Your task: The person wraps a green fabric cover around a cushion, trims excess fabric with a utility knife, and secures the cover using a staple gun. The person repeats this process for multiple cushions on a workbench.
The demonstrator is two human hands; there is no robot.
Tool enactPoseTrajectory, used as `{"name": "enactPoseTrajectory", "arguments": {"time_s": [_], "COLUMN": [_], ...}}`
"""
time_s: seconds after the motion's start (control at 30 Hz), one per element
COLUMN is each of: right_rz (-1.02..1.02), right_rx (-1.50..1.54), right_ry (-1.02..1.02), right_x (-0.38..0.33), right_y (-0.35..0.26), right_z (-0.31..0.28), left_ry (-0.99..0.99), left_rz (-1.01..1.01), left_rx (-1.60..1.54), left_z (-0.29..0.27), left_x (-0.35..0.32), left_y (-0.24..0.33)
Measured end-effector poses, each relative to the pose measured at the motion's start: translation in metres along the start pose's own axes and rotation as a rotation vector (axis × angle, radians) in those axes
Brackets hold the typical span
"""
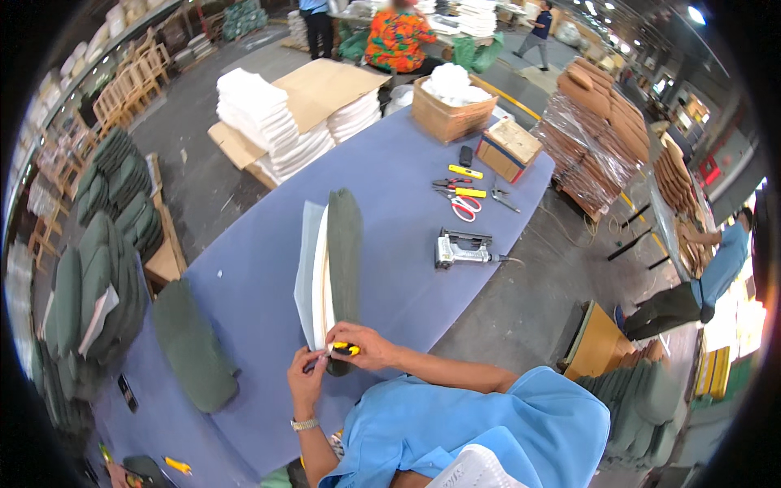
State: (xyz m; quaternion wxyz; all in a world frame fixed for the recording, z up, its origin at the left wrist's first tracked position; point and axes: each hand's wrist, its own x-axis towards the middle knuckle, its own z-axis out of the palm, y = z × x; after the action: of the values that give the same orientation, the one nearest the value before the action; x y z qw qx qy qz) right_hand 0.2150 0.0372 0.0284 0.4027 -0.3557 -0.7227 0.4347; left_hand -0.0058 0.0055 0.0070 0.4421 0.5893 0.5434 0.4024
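A long dark green cushion (pixel 345 260) stands on edge on the blue-covered table (pixel 407 220), its white padding and pale lining showing along the left side. At its near end, my right hand (pixel 364 346) is closed round a yellow-and-black handled tool, whose tip is too small to make out. My left hand (pixel 305 370), with a watch on the wrist, pinches at the cushion's near corner beside the tool; what lies between its fingers is hidden. Another green cushion (pixel 191 346) lies flat to the left.
Right of the cushion are a staple gun (pixel 462 249) with a hose, red-handled scissors (pixel 465 208), pliers (pixel 506 200) and a yellow cutter (pixel 465 172). Boxes (pixel 508 150) stand at the far end. A phone (pixel 128 393) and another person's hand (pixel 122 476) are at left.
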Motion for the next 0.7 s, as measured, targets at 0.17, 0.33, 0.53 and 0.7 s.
{"name": "enactPoseTrajectory", "arguments": {"time_s": [0.17,0.33,0.53,0.7], "right_rz": [-0.042,-0.045,0.054,0.099], "right_rx": [-0.131,-0.382,-0.314,-0.128], "right_ry": [0.034,0.062,0.033,0.036], "right_x": [-0.014,-0.026,-0.007,0.0], "right_y": [0.015,-0.002,-0.023,-0.002], "right_z": [0.004,-0.002,-0.002,0.002], "left_ry": [0.009,-0.022,-0.013,-0.003], "left_rz": [-0.09,-0.03,-0.043,-0.028], "left_rx": [0.003,0.001,-0.176,-0.283], "left_z": [0.0,0.003,0.004,0.006], "left_x": [0.002,0.003,-0.003,-0.004], "left_y": [-0.013,0.007,0.002,-0.008]}}
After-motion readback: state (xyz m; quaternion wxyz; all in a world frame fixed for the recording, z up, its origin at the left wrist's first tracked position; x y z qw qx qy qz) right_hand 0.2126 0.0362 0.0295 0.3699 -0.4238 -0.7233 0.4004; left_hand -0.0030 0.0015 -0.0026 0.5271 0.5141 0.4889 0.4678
